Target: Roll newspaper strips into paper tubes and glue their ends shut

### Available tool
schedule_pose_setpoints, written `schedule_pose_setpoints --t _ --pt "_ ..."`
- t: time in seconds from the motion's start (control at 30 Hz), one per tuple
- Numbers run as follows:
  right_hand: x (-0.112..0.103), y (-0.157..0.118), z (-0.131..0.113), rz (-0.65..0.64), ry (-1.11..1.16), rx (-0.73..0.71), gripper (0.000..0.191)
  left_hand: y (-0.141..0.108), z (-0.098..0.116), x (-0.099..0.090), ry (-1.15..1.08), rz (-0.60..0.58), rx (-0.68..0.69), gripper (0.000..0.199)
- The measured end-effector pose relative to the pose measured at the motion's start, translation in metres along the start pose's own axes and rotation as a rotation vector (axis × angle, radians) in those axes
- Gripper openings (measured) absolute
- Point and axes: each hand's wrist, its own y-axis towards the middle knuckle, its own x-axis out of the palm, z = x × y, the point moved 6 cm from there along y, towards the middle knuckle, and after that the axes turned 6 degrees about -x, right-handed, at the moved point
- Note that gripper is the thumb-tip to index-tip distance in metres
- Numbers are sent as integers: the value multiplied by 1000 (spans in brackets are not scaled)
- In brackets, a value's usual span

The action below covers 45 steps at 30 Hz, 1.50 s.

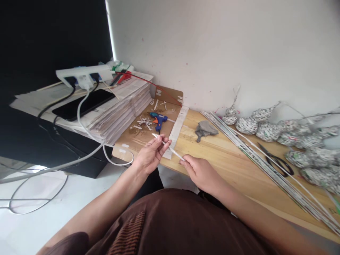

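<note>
One thin rolled-paper stick (175, 153) slants between the left hand (152, 154) and the right hand (201, 171), near the front edge of the wooden counter (220, 154). Left palm turned up, thumb and curled fingers pinch it close to the pointed tip; right knuckles up, thumb and bent fingers pinch it farther down. Both forearms (114, 191) angle inward. A blue glue gun (160, 121) lies just beyond the left fingers.

Partly unseen
Thin white paper stick (176, 153), lower end hidden in bare right hand (200, 171); speckled white woven-paper bulbs (322, 178) cropped at right edge.
</note>
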Motion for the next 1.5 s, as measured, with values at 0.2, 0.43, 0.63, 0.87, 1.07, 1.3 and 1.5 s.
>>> schedule_pose_setpoints --t 0.2,0.43,0.63,0.87,1.07,1.3,1.5 --pt "27 2 7 -345 530 167 44 0 0 1 41 -21 -26 15" --pt "3 10 -12 42 -136 -81 32 0 -1 3 65 -73 26 17" --pt "31 10 -7 -396 499 100 44 -1 1 1 48 -39 -11 18" --pt "18 21 -16 -100 125 -24 38 -2 3 -3 16 37 47 16" --pt "33 23 -6 -279 463 83 39 -3 3 -4 34 31 50 16" --pt "33 28 -11 -233 502 57 35 -6 1 1 57 -25 28 17" --pt "35 27 -11 -364 609 108 36 -7 0 2 54 -19 35 13"
